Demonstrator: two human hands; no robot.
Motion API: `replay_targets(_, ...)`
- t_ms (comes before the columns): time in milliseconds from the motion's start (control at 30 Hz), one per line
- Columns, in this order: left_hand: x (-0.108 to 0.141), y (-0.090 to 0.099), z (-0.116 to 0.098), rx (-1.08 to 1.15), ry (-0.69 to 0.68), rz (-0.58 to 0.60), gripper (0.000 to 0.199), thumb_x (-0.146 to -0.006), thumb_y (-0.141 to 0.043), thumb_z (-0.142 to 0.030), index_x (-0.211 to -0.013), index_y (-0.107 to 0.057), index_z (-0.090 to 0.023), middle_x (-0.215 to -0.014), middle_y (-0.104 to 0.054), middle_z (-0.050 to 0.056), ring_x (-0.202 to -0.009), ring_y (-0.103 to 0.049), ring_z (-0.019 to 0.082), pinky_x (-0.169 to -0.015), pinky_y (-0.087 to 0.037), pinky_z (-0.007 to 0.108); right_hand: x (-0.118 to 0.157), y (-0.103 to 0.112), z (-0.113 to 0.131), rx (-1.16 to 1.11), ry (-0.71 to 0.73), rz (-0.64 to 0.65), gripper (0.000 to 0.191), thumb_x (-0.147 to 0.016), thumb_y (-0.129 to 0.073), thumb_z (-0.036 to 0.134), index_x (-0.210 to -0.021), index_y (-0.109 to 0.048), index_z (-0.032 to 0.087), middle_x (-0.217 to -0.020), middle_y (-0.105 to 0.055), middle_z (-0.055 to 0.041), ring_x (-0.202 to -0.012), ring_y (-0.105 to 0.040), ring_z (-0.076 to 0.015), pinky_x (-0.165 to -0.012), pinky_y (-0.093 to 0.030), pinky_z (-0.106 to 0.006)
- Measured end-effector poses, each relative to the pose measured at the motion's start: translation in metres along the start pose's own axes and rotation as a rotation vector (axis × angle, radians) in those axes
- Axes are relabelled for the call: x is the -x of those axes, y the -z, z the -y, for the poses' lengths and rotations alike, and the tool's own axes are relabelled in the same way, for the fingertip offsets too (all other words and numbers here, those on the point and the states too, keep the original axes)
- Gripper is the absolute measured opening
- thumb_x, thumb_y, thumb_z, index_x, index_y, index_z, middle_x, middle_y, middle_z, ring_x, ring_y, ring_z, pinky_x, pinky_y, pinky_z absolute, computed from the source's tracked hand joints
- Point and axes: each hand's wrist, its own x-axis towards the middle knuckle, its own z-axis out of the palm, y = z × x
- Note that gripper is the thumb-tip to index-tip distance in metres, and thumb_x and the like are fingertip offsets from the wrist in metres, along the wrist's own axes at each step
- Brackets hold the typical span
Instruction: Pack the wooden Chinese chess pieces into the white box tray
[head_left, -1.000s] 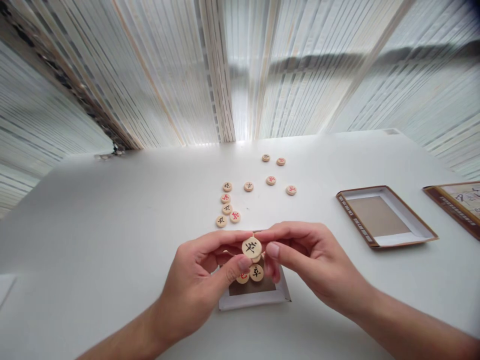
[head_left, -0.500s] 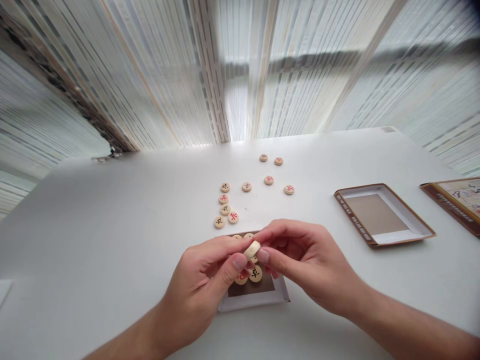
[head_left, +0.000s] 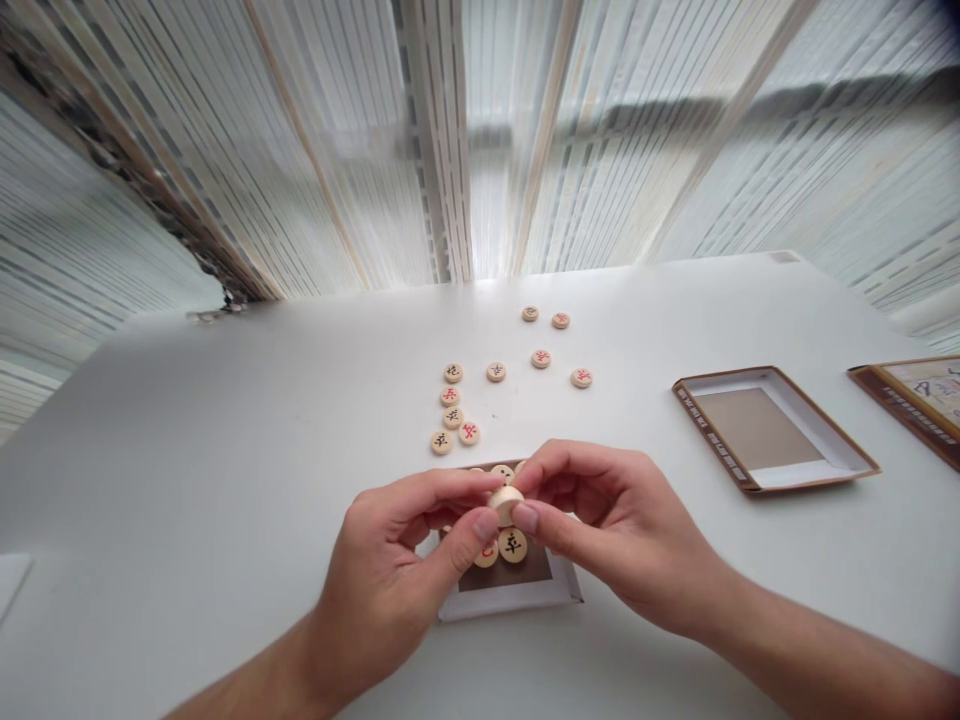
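Note:
A round wooden Chinese chess piece is pinched between both hands, its pale edge towards me. My left hand grips it from the left with thumb and index finger. On the other side, the thumb and index finger of my right hand hold it too. Directly below is a shallow cardboard box with a brown bottom and white inner walls. Several pieces lie inside, among them a black-marked piece and a red-marked piece; my hands hide part of the others.
Beyond the box, several loose chess pieces with black or red characters, such as a red one, lie on the white table. An open box tray rests at right, beside a printed box lid. Striped blinds hang behind.
The chess piece has been turned between my fingers, from a slanted edge-on position to a more level one. My left hand has shifted slightly left, and the view has moved a little.

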Motion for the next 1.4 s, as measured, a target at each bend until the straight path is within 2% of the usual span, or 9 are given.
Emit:
replay_targets(200, -0.0007, -0.0009, -0.0006, 0.064, 0.038, 0.027, 0.020, -0.099, -0.077, -0.021, -0.115, -0.088, -0.022, -0.084, -0.086, 0.004, -0.071, -0.079, 0.016, -0.068, -0.068, 0.021, -0.0024, -0.0002, 0.0015, -0.079, 0.008, 0.014, 0.023, -0.078, -0.099, 0.026, -0.097, -0.086, 0.019, -0.074, -0.077, -0.0031, -0.066, -0.069, -0.0140, -0.062, -0.058, -0.022)
replay_targets(367, -0.0009, 0.0005, 0.0012, 0.098, 0.087, 0.040, 0.024, -0.099, -0.078, -0.023, -0.122, -0.086, -0.021, -0.081, -0.086, 0.004, -0.072, -0.079, 0.016, -0.069, -0.068, 0.021, -0.0034, -0.0003, 0.0025, -0.144, -0.013, 0.007, 0.025, -0.075, -0.100, 0.025, -0.097, -0.088, 0.020, -0.073, -0.077, -0.0020, -0.064, -0.067, -0.0115, -0.060, -0.058, -0.019)
replay_targets(567, -0.0010, 0.0001, 0.0042, 0.148, 0.124, 0.071, 0.032, -0.093, -0.085, -0.017, -0.124, -0.085, -0.022, -0.101, -0.089, 0.006, -0.089, -0.086, 0.022, -0.080, -0.071, 0.025, -0.0062, -0.0001, 0.0028, -0.176, -0.019, 0.002, 0.023, -0.074, -0.101, 0.025, -0.094, -0.089, 0.022, -0.074, -0.079, -0.0022, -0.060, -0.065, -0.0094, -0.056, -0.056, -0.016)
replay_targets(733, -0.0034, -0.0011, 0.0013, 0.139, 0.096, 0.032, 0.027, -0.089, -0.087, -0.014, -0.115, -0.087, -0.021, -0.098, -0.090, 0.005, -0.083, -0.086, 0.021, -0.076, -0.071, 0.022, -0.0061, -0.0006, 0.0041, -0.175, -0.025, 0.029, 0.025, -0.077, -0.100, 0.030, -0.098, -0.090, 0.022, -0.078, -0.080, -0.0045, -0.061, -0.066, -0.0103, -0.056, -0.057, -0.017)
replay_targets(933, -0.0029, 0.0005, 0.0001, 0.055, -0.008, -0.021, 0.036, -0.081, -0.092, -0.006, -0.111, -0.089, -0.026, -0.096, -0.090, 0.001, -0.078, -0.086, 0.017, -0.072, -0.069, 0.016, -0.0051, -0.0012, 0.0050, -0.165, -0.066, 0.050, 0.031, -0.074, -0.101, 0.028, -0.103, -0.091, 0.023, -0.075, -0.078, -0.0040, -0.062, -0.064, -0.0107, -0.056, -0.056, -0.018)
replay_targets(1067, -0.0038, -0.0003, -0.0005, -0.022, -0.104, -0.043, 0.032, -0.080, -0.093, -0.008, -0.108, -0.090, -0.023, -0.098, -0.090, 0.004, -0.075, -0.085, 0.018, -0.070, -0.070, 0.019, -0.0050, -0.0012, 0.0034, -0.187, -0.077, 0.080, 0.030, -0.075, -0.100, 0.027, -0.103, -0.091, 0.024, -0.079, -0.082, -0.0056, -0.067, -0.068, -0.0118, -0.058, -0.056, -0.017)
replay_targets(1233, -0.0037, -0.0003, 0.0002, -0.080, -0.210, -0.018, 0.035, -0.079, -0.093, -0.006, -0.107, -0.090, -0.026, -0.099, -0.090, 0.003, -0.074, -0.084, 0.016, -0.071, -0.068, 0.017, -0.0048, -0.0015, 0.0004, -0.238, -0.128, 0.077, 0.033, -0.066, -0.105, 0.022, -0.096, -0.090, 0.020, -0.079, -0.082, -0.0059, -0.068, -0.071, -0.0132, -0.058, -0.058, -0.018)
replay_targets(1400, -0.0006, 0.0024, 0.0030, -0.190, -0.319, 0.004, 0.038, -0.082, -0.089, -0.002, -0.111, -0.089, -0.027, -0.091, -0.089, 0.000, -0.073, -0.082, 0.014, -0.072, -0.065, 0.016, -0.0022, -0.0028, -0.0031, -0.203, -0.134, 0.043, 0.035, -0.061, -0.107, 0.019, -0.089, -0.087, 0.019, -0.081, -0.082, -0.0041, -0.072, -0.073, -0.0142, -0.069, -0.062, -0.022)
